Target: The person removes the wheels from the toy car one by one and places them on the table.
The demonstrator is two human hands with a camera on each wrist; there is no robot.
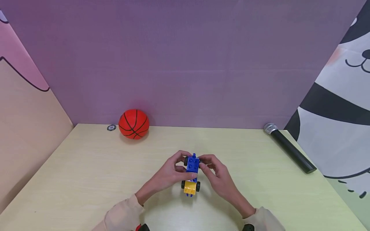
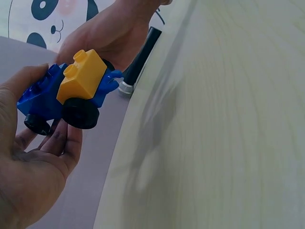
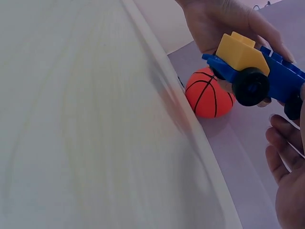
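A toy car built of blue and yellow blocks, with black wheels, is held above the table in front of me. My left hand grips it from the left, thumb across the blue top and fingers beneath. On the other side, my right hand pinches the far right wheel between thumb and forefinger. The yellow block sits over the near wheels in the left wrist view, with small blue prongs behind it. In the right wrist view, a black wheel faces the camera, and the right hand's other fingers hang loosely below the car.
An orange-red toy basketball sits at the table's back left, with a small round dark disc beside it. Along the right edge lies a black microphone with a silver head. A purple panel rises behind the pale wooden table.
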